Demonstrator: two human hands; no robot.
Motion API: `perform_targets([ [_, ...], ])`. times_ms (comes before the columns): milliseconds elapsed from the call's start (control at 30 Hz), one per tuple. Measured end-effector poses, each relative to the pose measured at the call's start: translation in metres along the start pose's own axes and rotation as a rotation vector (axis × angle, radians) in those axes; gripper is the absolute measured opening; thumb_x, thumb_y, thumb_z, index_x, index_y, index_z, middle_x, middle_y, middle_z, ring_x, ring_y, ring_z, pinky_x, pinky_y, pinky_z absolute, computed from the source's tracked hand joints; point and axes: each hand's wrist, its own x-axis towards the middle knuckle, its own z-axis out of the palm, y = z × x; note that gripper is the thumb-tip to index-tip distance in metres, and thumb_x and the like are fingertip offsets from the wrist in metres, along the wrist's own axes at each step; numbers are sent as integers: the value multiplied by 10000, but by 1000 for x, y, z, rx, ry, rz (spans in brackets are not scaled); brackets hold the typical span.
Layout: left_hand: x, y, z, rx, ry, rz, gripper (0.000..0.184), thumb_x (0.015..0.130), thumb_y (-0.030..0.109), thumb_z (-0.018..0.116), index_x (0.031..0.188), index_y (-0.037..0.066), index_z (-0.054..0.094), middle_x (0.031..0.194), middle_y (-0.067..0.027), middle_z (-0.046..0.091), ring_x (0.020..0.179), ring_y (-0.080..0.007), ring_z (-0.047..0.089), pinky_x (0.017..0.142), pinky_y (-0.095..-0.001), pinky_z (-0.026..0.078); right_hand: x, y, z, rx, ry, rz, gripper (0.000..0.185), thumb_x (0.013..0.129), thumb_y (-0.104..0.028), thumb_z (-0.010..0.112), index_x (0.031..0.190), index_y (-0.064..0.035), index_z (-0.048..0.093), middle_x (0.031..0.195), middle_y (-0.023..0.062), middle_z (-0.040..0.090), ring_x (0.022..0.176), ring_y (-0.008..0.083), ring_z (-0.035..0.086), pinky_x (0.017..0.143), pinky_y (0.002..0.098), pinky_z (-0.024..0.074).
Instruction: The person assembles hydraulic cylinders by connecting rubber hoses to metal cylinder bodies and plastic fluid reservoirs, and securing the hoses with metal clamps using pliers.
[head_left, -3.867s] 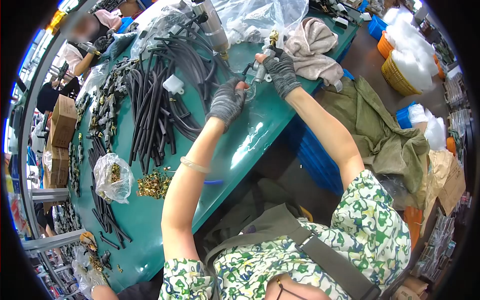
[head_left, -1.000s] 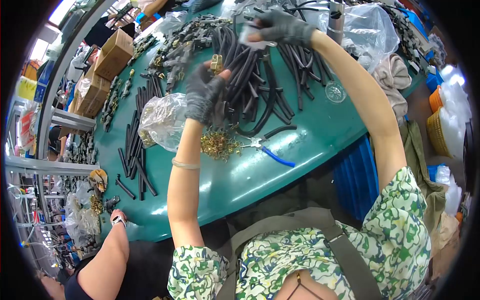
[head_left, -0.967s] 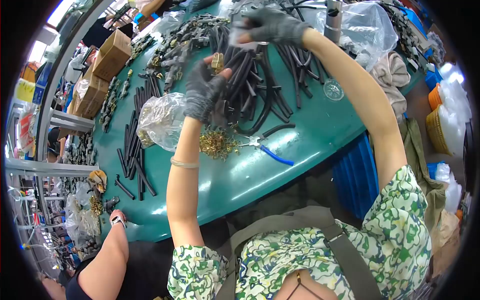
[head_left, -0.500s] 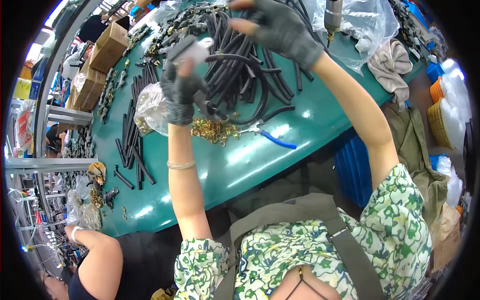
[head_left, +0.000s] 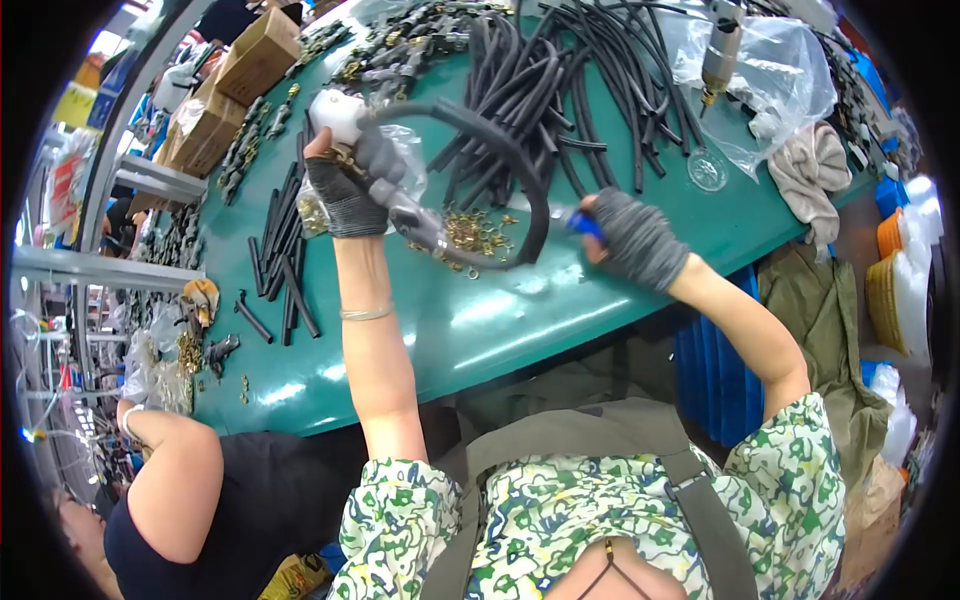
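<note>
My left hand [head_left: 345,190], in a grey fingerless glove, is closed round a grey metal fitting [head_left: 415,222]. A white plastic cap [head_left: 337,114] sits at the top of that assembly, and a black hose [head_left: 535,185] curves from it in a loop to the right. Gloved too, my right hand [head_left: 630,240] is closed on the blue handle [head_left: 585,225] of the pliers near the table's front edge; their jaws cannot be made out. Small brass clips [head_left: 480,232] lie in a pile behind the loop.
Black hoses [head_left: 515,90] lie in bundles across the green table [head_left: 480,330]. A power driver [head_left: 720,55] hangs at the back right, beside a clear bag and a towel [head_left: 808,170]. Cardboard boxes [head_left: 258,55] stand at the left. A co-worker's arm [head_left: 180,480] is at lower left.
My right hand has come down from the back to the front edge and taken hold of the blue-handled pliers. My left hand has turned, and the white cap and looped hose now show clearly.
</note>
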Motion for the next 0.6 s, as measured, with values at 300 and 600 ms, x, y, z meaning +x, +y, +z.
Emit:
perform_targets([
  [300, -9, -11, 12, 226, 21, -96, 458, 795, 433, 552, 953, 3, 563, 515, 36, 366, 395, -105, 379, 390, -283, 348, 38, -5, -76, 1161, -447, 310, 774, 627, -284, 722, 1313, -71, 434, 1060, 32, 533, 982, 133, 502, 857, 280, 423],
  [600, -20, -16, 28, 571, 32, -43, 448, 752, 425, 607, 863, -9, 586, 504, 1, 415, 384, -125, 386, 386, -279, 360, 42, -33, -83, 1152, -552, 277, 814, 628, -226, 724, 1352, -75, 385, 1133, 53, 522, 1012, 147, 498, 867, 300, 429],
])
